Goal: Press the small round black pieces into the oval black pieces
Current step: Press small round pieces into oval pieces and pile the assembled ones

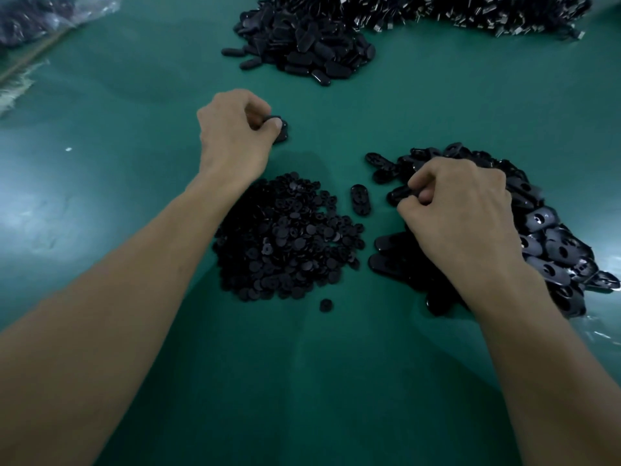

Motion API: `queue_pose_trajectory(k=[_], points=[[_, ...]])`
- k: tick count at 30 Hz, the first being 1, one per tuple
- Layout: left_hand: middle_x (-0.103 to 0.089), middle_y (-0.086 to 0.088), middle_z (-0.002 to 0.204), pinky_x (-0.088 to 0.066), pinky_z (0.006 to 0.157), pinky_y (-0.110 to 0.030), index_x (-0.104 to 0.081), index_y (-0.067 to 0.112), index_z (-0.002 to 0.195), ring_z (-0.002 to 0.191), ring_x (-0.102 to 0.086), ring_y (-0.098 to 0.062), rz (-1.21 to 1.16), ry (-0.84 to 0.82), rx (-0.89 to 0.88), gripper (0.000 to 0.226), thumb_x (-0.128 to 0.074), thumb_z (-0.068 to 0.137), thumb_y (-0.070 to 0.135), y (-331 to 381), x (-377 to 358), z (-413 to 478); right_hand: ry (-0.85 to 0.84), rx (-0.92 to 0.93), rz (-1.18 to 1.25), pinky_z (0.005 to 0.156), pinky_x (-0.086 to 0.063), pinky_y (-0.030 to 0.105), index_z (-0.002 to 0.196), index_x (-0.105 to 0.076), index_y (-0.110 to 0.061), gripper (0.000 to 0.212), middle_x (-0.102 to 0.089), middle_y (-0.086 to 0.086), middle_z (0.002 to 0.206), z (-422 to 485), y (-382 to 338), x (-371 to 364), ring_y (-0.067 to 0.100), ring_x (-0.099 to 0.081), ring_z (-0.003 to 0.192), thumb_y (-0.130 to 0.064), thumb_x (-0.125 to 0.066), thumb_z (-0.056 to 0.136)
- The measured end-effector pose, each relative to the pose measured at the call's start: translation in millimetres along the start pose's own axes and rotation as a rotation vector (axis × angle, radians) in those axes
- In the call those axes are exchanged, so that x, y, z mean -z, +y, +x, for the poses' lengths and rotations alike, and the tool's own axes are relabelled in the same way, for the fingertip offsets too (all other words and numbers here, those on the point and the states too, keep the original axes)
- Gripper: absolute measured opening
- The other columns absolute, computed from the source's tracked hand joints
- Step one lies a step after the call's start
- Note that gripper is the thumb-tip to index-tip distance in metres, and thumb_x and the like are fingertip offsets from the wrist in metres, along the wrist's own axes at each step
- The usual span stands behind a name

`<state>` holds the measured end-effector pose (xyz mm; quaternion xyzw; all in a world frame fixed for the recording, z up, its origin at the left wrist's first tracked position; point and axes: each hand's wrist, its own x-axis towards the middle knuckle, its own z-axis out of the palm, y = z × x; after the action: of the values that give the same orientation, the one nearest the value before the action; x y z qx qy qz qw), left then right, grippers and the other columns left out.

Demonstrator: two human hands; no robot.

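My left hand [235, 136] is past the heap of small round black pieces [285, 240] and pinches a black oval piece [281, 129] between thumb and fingers, just above the green table. My right hand [460, 210] lies on the heap of oval black pieces [537, 230] at the right, its curled fingers gripping one oval piece [401, 194] at the heap's left edge. One oval piece [359, 199] lies alone between the two heaps. A single round piece [325, 305] sits apart, nearer me than the round heap.
A bigger heap of oval black pieces [302, 42] lies at the far centre of the green table [134, 163]. Behind it, a mass of dark parts with metal ends [470, 11] stretches right. Clear plastic bags [40, 15] sit at the far left.
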<state>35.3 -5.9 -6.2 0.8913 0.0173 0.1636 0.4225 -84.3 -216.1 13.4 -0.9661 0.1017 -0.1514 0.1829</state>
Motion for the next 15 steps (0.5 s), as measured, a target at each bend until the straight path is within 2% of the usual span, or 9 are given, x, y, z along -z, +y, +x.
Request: queue_pose_trajectory(k=[1,4,8,10,13,15], points=[[-0.066,0.015,0.084,-0.048,0.078,-0.007,-0.07,0.027,0.091,0.079,-0.06,0.004,-0.015,-0.01,-0.021,0.003,-0.071,0.092,0.025,5.4,0.1,-5.7,0.004,0.002,-0.004,0.083,-0.053,0.038,0.103,-0.073,-0.013,0.018,-0.069,0.004,0.088,-0.2,-0.3,-0.2,0.025,-0.064,0.088,-0.016,-0.063,0.089],[-0.063,0.019,0.071,-0.042,0.062,-0.002,-0.07,0.028,0.08,0.062,-0.057,0.011,-0.061,-0.045,-0.075,0.012,-0.07,0.09,0.021,16.1,-0.5,-22.3,0.013,0.011,-0.034,0.089,-0.052,0.046,0.111,-0.072,-0.015,0.023,-0.069,0.007,0.099,-0.6,-1.0,-0.7,0.029,-0.063,0.098,-0.027,-0.065,0.092],[-0.065,0.018,0.071,-0.045,0.068,-0.006,-0.069,0.031,0.078,0.064,-0.058,0.01,-0.123,-0.072,-0.129,0.014,-0.072,0.089,0.023,23.8,1.1,-41.5,-0.077,-0.02,-0.189,0.097,-0.044,0.049,0.126,-0.066,-0.016,0.041,-0.061,0.016,0.119,-1.0,-0.5,-1.7,0.039,-0.054,0.115,-0.04,-0.064,0.093],[-0.067,0.017,0.072,-0.046,0.071,-0.01,-0.069,0.032,0.078,0.066,-0.059,0.007,-0.156,-0.062,-0.146,0.014,-0.073,0.088,0.023,24.4,2.4,-49.5,-0.097,-0.032,-0.234,0.095,-0.044,0.048,0.122,-0.067,-0.013,0.038,-0.061,0.017,0.117,-1.2,-0.5,-1.7,0.04,-0.052,0.115,-0.04,-0.063,0.095],[-0.067,0.017,0.07,-0.044,0.063,-0.008,-0.069,0.033,0.076,0.063,-0.058,0.006,-0.2,-0.052,-0.167,0.017,-0.074,0.087,0.02,23.6,5.3,-58.4,-0.097,-0.029,-0.229,0.092,-0.044,0.048,0.11,-0.068,-0.01,0.027,-0.06,0.014,0.109,-1.8,-2.3,-2.5,0.039,-0.054,0.109,-0.031,-0.06,0.095],[-0.065,0.016,0.065,-0.042,0.058,-0.007,-0.069,0.033,0.075,0.058,-0.056,0.006,-0.215,-0.049,-0.176,0.018,-0.075,0.086,0.019,21.7,7.1,-63.0,-0.092,-0.026,-0.2,0.091,-0.044,0.047,0.109,-0.067,-0.012,0.021,-0.056,0.009,0.103,-2.3,-3.4,-3.0,0.037,-0.054,0.107,-0.024,-0.059,0.094]])
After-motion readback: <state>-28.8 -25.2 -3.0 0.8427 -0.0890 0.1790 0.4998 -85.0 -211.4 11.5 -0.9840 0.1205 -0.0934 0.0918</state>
